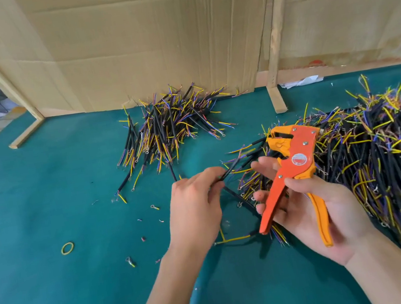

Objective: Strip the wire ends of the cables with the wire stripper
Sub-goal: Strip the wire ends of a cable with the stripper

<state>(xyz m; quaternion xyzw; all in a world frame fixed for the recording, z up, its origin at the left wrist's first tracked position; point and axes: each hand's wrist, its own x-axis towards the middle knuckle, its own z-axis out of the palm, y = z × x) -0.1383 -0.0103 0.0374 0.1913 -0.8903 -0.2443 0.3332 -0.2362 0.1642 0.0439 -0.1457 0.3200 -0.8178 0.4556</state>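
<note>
My right hand [318, 214] grips the orange wire stripper [291, 163] by its handles, jaws pointing up and left. My left hand [195, 205] pinches a short black cable [233, 166] whose coloured wire ends point toward the stripper's jaws; the cable end is beside the jaws, not visibly inside them. A large heap of black cables with yellow and purple wire ends [387, 163] lies on the right. A smaller pile of cables [169, 128] lies at the back middle, against the cardboard.
The table is covered with green cloth [71, 292]. A cardboard wall [149, 41] with wooden struts [277, 96] stands behind. A yellow rubber band [67, 248], loose ring terminals [154, 207] and insulation scraps lie left of my hands.
</note>
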